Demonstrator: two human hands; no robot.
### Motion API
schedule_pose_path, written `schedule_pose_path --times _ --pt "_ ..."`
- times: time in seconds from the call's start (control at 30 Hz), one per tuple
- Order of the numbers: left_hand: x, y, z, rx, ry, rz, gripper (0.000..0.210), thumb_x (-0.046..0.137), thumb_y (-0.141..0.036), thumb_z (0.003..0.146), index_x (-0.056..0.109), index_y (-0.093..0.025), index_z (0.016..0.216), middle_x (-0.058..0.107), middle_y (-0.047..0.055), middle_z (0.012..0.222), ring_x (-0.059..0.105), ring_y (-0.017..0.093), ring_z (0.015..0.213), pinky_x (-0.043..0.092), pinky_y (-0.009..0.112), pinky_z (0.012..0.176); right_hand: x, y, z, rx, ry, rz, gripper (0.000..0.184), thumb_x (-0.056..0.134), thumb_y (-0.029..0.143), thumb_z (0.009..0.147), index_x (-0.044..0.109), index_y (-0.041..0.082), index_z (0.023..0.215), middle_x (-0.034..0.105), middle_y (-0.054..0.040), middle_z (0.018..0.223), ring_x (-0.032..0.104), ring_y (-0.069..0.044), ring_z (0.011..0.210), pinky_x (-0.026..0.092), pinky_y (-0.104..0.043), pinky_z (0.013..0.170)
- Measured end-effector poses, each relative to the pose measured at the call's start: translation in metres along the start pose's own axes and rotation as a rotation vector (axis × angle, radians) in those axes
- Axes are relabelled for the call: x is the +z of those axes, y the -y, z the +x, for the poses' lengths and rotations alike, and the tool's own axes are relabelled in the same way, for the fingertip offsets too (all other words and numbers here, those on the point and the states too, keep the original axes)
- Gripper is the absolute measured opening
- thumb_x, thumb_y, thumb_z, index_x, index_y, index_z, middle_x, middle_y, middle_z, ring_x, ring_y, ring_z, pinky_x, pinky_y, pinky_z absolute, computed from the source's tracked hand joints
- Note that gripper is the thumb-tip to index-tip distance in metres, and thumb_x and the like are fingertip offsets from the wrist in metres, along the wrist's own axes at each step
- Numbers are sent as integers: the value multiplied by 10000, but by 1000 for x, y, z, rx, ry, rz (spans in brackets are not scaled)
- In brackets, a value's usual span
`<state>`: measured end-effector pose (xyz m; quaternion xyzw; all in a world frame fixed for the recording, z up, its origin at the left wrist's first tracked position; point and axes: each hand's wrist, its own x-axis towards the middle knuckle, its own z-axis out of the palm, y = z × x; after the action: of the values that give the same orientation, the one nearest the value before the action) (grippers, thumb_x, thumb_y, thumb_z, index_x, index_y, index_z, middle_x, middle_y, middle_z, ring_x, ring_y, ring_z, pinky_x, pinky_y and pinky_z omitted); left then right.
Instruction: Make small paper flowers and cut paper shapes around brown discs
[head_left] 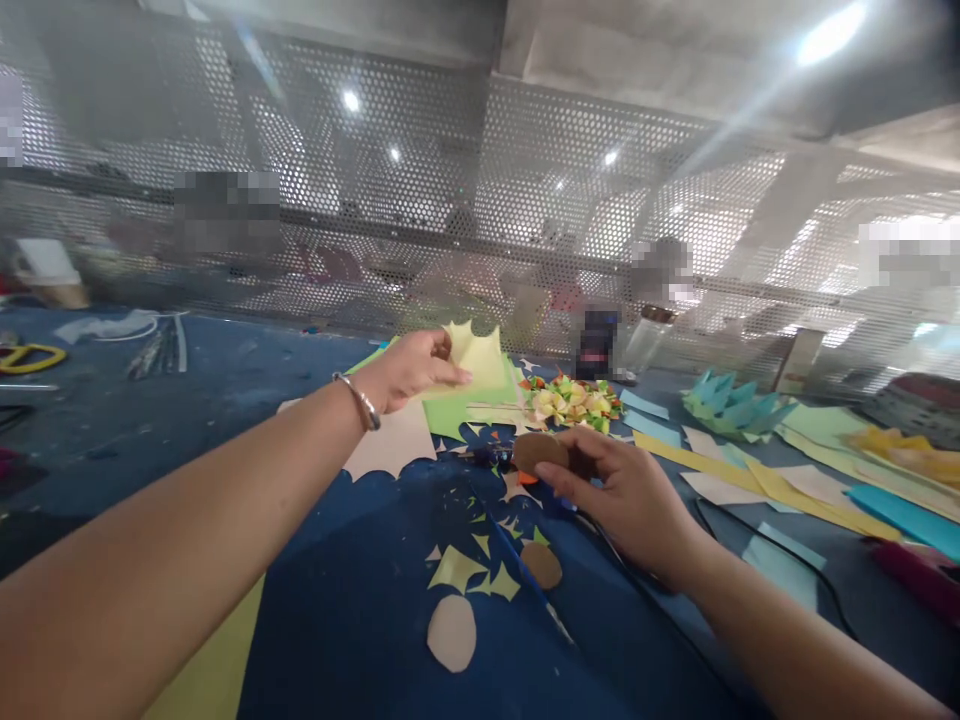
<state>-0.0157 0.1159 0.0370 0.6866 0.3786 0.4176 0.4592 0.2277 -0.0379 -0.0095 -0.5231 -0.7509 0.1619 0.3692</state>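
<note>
My left hand (416, 370) pinches a pale yellow paper sheet (476, 358) with scalloped, cut-out edges, above a green sheet (448, 415). Between the thumb and fingers of my right hand (619, 490) is a brown cardboard disc (538, 455). Below it on the blue table lie a second brown disc (541, 566), a white paper oval (451, 634) and yellow-green paper scraps (455, 570). A slim blue tool (519, 555) lies beside them. Just past my right hand is a cluster of small paper flowers (574, 400).
Paper strips (705, 458) and a blue spiky paper piece (731, 405) lie at the right, where a black cable (772, 545) crosses. Yellow-handled scissors (34, 358) are at the far left. A perforated metal screen (420, 200) stands behind the table.
</note>
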Motion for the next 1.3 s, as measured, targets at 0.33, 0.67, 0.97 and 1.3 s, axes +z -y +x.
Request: schedule_pose_path --times 0.33,0.67,0.97,1.3 --pt "42 -17 -94 -161 352 -94 355 929 -206 598 575 -176 607 578 -40 626 547 127 652 457 271 684 3 7 -1 11 30 122 295 670 466 928 645 197 810 543 35 642 488 -123 577 363 -263 536" --pt "51 -2 -114 -182 252 -57 497 775 -495 791 440 -205 567 304 -67 580 270 117 572 190 301 569 9 11 -6 -43 21 5 246 706 418 908 664 204 1021 623 9 765 566 -142 650 455 -263 586" --pt "45 -10 -117 -350 240 -247 318 851 -369 702 602 -188 622 586 12 648 547 171 648 394 292 619 14 11 -10 -185 -10 -160 461 754 391 892 618 224 1300 708 -29 933 643 -144 661 527 -279 635" --pt "54 -8 -119 -417 241 -539 214 738 -340 885 719 -183 741 627 -8 680 598 151 687 450 260 687 16 10 -13 -302 -35 -309 401 679 420 957 638 215 1299 705 -62 1000 647 -155 703 526 -305 687"
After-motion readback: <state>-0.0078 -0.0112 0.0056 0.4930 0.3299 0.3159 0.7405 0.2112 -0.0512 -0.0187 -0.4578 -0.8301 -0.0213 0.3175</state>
